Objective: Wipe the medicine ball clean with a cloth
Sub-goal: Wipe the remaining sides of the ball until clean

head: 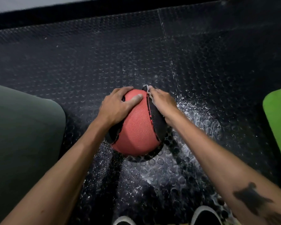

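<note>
A red and black medicine ball (137, 125) sits on the black studded rubber floor (104, 62), about midway between the floor's left and right sides and toward its near edge. The left hand (116, 105) rests on the upper left of the ball, fingers spread and laid flat over the surface, thumb stretched across the red panel; it steadies the ball without curling round anything. The right hand (162, 101) lies on the ball's upper right, over the black panel, with its fingers bent down onto a pale cloth (148, 91), of which only a crumpled edge shows past the fingertips. The cloth is pressed against the ball under that hand.

White specks and smears (193, 109) cover the floor to the right of the ball and in front of it, toward the near edge. A dark green pad (23, 127) lies at the left edge of the floor, and a bright green mat (277, 114) at the right edge, both well apart from the ball. The toes of two dark shoes (204, 215) with pale rims show at the near edge, below the ball.
</note>
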